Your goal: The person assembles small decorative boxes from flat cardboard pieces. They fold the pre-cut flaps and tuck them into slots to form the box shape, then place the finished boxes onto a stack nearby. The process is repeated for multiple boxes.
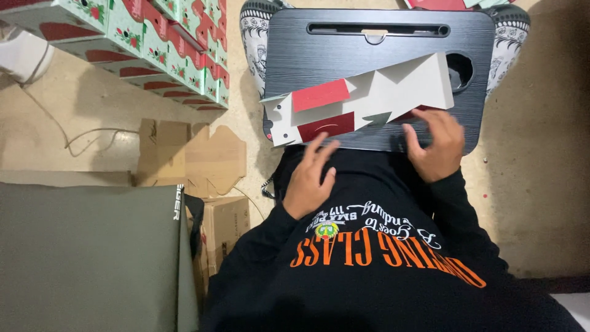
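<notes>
A: So, the flat carton blank [362, 98], white with red panels, lies slantwise on the black lap desk [319, 49], running from about eight o'clock up toward two o'clock across the board.

B: And the hands?

A: The right hand [435, 142] sits at five o'clock of the blank, fingers spread and pressing on its lower edge, gripping nothing. The left hand [310, 178] is at seven o'clock, loose and open, fingertips just reaching the blank's red panel; I cannot tell whether they touch.

B: What lies around?

A: At ten o'clock of the desk stands a stack of folded boxes [153, 49], pale green and red. Brown cardboard pieces [190, 154] lie on the floor at eight o'clock, beside a dark olive bag [86, 258].
</notes>
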